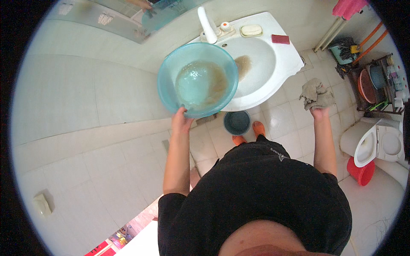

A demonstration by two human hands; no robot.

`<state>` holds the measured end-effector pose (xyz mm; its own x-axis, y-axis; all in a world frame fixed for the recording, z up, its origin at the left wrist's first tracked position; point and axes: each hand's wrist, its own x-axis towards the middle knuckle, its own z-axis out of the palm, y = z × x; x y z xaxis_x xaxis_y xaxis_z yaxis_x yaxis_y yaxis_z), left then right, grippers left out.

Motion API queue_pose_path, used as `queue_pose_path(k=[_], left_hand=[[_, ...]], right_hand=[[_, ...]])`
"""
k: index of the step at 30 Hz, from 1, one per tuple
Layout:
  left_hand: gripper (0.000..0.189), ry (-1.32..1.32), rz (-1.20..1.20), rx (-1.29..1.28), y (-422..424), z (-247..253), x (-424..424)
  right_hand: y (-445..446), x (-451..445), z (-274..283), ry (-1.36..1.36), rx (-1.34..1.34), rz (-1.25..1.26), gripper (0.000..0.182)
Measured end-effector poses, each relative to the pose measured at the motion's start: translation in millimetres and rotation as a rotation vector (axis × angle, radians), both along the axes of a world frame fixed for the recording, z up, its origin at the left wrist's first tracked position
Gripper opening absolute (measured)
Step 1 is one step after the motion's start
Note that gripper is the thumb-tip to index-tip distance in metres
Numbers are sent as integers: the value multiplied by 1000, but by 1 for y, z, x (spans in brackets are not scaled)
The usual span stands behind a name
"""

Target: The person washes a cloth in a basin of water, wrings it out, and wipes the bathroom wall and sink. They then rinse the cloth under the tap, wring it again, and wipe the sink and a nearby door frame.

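My left hand [182,121] grips the near rim of a translucent teal plastic basin [165,76], its thumb over the edge. Murky brownish water lies in the basin, which overlaps the left side of a white washbasin [262,92]. A brown patch of dirty water [244,65] spreads in the washbasin's bowl beside the teal rim. Off to the right, above the floor, my right hand [319,112] holds a crumpled grey-brown cloth [316,94]; the cloth hides most of the fingers.
A white faucet [208,25] and a soap bar in a dish [251,31] stand at the back of the washbasin, with a dark red block [280,39] nearby. Below is a dark bucket [237,123] by my feet. At right are a rack [379,86], a toilet [365,145] and a red bucket [361,171].
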<state>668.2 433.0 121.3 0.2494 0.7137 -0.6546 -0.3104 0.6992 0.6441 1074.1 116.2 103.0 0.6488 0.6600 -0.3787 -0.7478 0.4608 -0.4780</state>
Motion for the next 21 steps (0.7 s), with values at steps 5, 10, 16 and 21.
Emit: queue_pose_path(k=[5,10,16,21], left_hand=[[55,259,73,404,-19,29,38],[50,292,179,618,-28,56,68],[62,570,130,979,-23,46,71],[60,953,40,1333,-31,71,87]], right_hand=[[-3,2,-4,-31,191,120,31],[5,-5,15,8,19,53,30],[4,-4,3,18,35,28,31],[-4,4,-22,62,93,11,35]])
